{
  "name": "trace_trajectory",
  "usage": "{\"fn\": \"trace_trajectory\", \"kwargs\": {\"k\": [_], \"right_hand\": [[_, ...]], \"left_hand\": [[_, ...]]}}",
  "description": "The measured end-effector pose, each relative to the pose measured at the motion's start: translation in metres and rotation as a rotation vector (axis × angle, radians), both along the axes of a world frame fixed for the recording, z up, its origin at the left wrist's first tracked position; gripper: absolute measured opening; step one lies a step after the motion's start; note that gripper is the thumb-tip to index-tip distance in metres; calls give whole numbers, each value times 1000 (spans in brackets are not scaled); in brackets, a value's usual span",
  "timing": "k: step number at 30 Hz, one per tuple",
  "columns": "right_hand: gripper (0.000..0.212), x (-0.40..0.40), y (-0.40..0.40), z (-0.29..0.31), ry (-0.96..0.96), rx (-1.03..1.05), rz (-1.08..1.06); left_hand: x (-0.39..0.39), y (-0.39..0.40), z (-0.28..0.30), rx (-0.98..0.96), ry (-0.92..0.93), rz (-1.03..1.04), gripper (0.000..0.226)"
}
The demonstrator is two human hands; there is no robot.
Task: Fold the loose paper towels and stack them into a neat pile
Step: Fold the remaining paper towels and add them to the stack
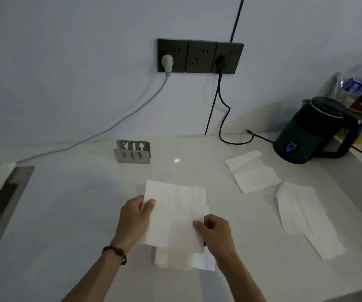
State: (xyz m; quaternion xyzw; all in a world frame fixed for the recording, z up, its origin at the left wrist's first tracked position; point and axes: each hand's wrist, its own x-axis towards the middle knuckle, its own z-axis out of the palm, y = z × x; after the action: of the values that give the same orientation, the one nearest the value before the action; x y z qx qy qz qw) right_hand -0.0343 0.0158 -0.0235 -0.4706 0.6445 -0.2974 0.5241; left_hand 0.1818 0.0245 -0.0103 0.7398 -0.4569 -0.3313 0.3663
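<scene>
I hold a white paper towel (175, 214) above the pale countertop (77, 203). My left hand (135, 219) pinches its left edge with thumb on top. My right hand (216, 233) grips its lower right edge. Directly beneath the held sheet lies a small pile of folded towels (184, 261), partly hidden by it. Two loose towels lie flat to the right: one (252, 171) near the kettle, and a longer creased one (302, 216) closer to the counter's right side.
A dark electric kettle (313, 131) stands at the back right, its black cord (223, 118) running to the wall sockets (199, 56). A metal cutlery holder (132, 152) sits at the back centre. A sink edge (8, 192) lies left; bottles (358, 86) crowd the far right.
</scene>
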Motion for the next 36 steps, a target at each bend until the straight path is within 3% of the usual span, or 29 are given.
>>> {"fn": "trace_trajectory", "kwargs": {"k": [3,8,15,28,32,34,36], "right_hand": [[32,6,3,-2,48,15,21],[41,14,8,-6,255,-28,89],[22,27,11,-8,439,-31,157],[21,28,13,-12,567,-40,145],[19,28,15,-13,573,-42,142],[19,28,15,-13,571,-42,138],[19,27,15,-13,552,-51,94]], "left_hand": [[12,4,-8,18,-28,-8,40],[20,12,-14,41,-122,-14,42],[30,17,-27,118,-221,7,43],[28,16,-35,129,-253,-8,42],[24,17,-29,156,-395,-25,19],[20,18,-30,137,-540,-50,49],[9,19,-29,15,-654,-162,56]]}}
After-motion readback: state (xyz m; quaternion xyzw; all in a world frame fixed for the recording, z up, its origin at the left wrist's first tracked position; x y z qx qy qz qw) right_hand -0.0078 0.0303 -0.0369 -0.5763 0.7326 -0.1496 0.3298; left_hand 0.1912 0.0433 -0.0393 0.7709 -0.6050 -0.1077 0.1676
